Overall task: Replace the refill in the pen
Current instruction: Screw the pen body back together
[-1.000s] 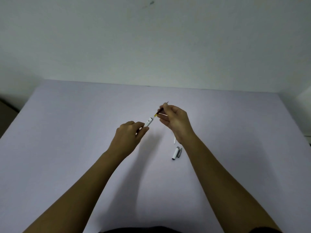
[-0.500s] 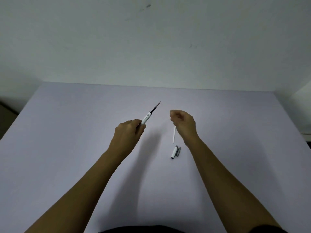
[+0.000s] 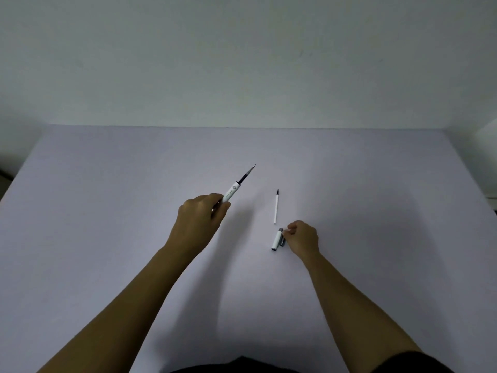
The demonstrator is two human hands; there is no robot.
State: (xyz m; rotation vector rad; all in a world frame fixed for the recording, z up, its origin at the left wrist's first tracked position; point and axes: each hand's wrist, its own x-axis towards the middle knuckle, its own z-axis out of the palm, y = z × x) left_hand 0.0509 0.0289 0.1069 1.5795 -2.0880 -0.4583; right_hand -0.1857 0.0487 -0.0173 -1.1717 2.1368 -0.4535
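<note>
My left hand (image 3: pixel 199 219) grips a white pen barrel (image 3: pixel 231 191), tilted up and to the right, with a dark refill tip (image 3: pixel 248 174) sticking out of its front end. A thin white refill (image 3: pixel 276 208) with a dark tip lies flat on the table, pointing away from me. Just below it lies a short white pen section with grey ends (image 3: pixel 277 239). My right hand (image 3: pixel 302 239) rests on the table beside that section, fingers curled, fingertips touching its upper grey end.
The pale lilac table (image 3: pixel 107 238) fills the view and ends at a plain white wall (image 3: pixel 242 63) behind. Its left and right edges show at the sides. A dark garment edge (image 3: pixel 242 367) sits at the bottom.
My right hand has let go of the white refill, which lies on the table, and has dropped toward me to the short pen section. The left hand holds the barrel about where it was.
</note>
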